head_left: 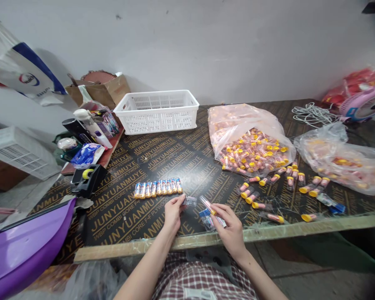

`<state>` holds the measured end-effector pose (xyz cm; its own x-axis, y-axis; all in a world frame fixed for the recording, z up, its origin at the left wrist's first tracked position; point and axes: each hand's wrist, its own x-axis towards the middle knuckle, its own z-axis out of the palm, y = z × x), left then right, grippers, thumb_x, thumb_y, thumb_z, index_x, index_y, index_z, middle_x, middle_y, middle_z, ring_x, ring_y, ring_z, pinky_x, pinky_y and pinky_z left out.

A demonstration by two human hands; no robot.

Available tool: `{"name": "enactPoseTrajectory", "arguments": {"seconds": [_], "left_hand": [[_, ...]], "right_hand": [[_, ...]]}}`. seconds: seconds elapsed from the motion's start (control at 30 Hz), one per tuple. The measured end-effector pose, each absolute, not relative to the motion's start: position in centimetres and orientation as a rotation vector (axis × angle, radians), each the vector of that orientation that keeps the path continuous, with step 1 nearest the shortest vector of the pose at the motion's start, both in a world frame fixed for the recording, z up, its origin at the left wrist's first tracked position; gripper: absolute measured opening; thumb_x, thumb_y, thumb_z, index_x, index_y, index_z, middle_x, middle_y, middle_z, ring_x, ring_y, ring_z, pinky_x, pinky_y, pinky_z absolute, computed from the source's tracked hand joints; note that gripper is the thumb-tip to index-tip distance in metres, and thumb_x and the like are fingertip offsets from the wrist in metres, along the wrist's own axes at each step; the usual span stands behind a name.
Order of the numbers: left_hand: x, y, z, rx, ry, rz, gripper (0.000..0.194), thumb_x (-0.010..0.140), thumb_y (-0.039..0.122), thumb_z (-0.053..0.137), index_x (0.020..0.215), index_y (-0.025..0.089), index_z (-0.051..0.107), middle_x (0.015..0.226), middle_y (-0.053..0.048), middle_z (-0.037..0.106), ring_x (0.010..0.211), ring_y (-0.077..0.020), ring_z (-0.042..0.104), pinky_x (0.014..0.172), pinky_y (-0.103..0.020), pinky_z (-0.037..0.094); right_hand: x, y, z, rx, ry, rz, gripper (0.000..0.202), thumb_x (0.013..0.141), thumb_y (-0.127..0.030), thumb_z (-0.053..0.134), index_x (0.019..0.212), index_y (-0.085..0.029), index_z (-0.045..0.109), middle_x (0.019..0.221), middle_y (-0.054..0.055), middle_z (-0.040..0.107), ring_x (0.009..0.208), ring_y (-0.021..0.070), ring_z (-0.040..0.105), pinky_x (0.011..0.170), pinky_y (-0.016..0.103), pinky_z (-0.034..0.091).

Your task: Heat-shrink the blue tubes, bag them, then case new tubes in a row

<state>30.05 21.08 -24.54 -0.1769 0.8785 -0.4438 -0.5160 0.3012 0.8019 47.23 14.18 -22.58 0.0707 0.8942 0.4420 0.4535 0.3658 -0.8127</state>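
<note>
My left hand (173, 211) pinches a small clear printed plastic sleeve (190, 201) over the table's front part. In my right hand (229, 227) is a small clear tube with a yellow cap (208, 205), pink inside, tilted with its clear end toward the sleeve. The two are apart. Below the right fingers lie blue and clear plastic sleeves (207, 221), partly covered by the hand. To the left, a neat row of blue-wrapped tubes (158, 188) lies side by side. Several loose yellow-capped tubes (251, 196) are scattered on the right.
A large open plastic bag (234, 121) spills more tubes, with another bag (356, 162) beside it. More sleeves (331, 204) lie at right. A white basket (159, 118) stands at the back, a tape dispenser (89, 179) at left, and a pink fan (367, 102) far right.
</note>
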Motion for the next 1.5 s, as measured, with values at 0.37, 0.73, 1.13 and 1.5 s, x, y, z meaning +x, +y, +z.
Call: {"name": "enactPoseTrajectory", "arguments": {"seconds": [0.37,0.73,1.13,1.5], "left_hand": [[30.4,20.4,-24.2,0.554,1.104,1.234,0.034,0.058,0.043,0.074,0.066,0.012,0.062,0.063,0.001,0.061,0.057,-0.0083,0.055,0.054,-0.020,0.044],[31.2,19.0,-21.1,0.657,0.889,0.893,0.034,0.060,0.038,0.076,0.074,0.009,0.064,0.068,-0.005,0.065,0.057,-0.0095,0.058,0.058,-0.021,0.046],[31.9,17.9,-20.9,0.688,0.829,0.772,0.038,0.058,0.043,0.076,0.075,0.010,0.067,0.066,-0.005,0.065,0.055,-0.0105,0.057,0.055,-0.020,0.044],[31.8,17.7,-21.2,0.677,0.809,0.769,0.035,0.062,0.041,0.074,0.077,0.010,0.066,0.066,-0.004,0.063,0.053,-0.0089,0.056,0.054,-0.020,0.043]], "right_hand": [[46.2,13.8,-22.5,-1.203,-1.719,0.684,0.033,0.085,-0.018,0.047,0.114,-0.028,0.060,0.107,0.006,0.058,0.101,0.0198,0.056,0.089,0.036,0.046],[47.3,15.6,-22.8,-1.183,-1.762,0.567,0.072,0.069,-0.009,0.053,0.135,-0.029,0.033,0.129,0.009,0.037,0.117,0.0250,0.044,0.097,0.043,0.040],[47.6,15.9,-22.0,-0.953,-1.907,0.777,0.079,0.059,-0.008,0.048,0.134,-0.024,0.031,0.129,0.008,0.044,0.119,0.0245,0.044,0.101,0.041,0.038],[47.4,15.6,-22.5,-0.924,-1.804,0.880,0.081,0.058,-0.007,0.049,0.135,-0.024,0.030,0.132,0.009,0.044,0.117,0.0242,0.048,0.097,0.039,0.043]]}}
